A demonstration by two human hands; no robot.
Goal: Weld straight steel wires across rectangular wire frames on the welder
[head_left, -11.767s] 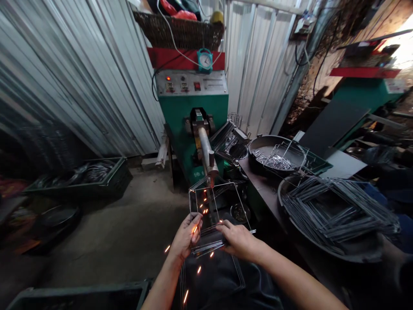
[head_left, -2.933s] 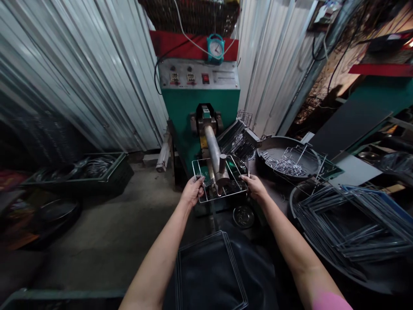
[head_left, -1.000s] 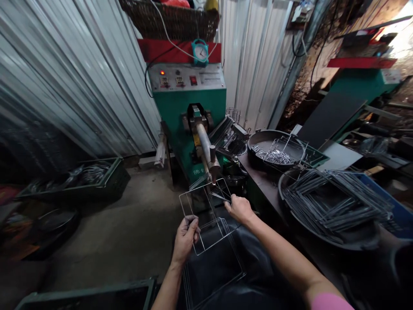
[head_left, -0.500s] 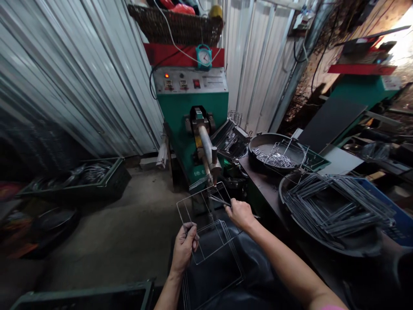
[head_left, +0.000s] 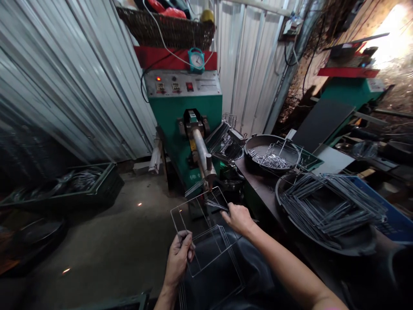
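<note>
My left hand (head_left: 178,259) is closed on the left side of a rectangular wire frame (head_left: 187,203), which I hold tilted in front of me. The frame's far edge is at the electrode tip (head_left: 211,187) of a green spot-welding machine (head_left: 183,107), below its thick metal arm (head_left: 201,148). My right hand (head_left: 239,218) grips several thin metal rods (head_left: 217,205), their far ends fanned out near the electrode. Whether a rod touches the frame there, I cannot tell. More wire frames (head_left: 241,277) rest against the dark apron over my lap.
To my right, a bench carries a round pan (head_left: 272,170) of short metal pieces and a bigger pan (head_left: 280,202) heaped with wire frames. A green crate (head_left: 109,176) of metal parts stands on the left floor. Sparks (head_left: 139,204) show above the floor.
Bright sparks have appeared to the left of the machine. The whole view has shifted slightly left; both hands keep their holds, with the frame still at the electrode.
</note>
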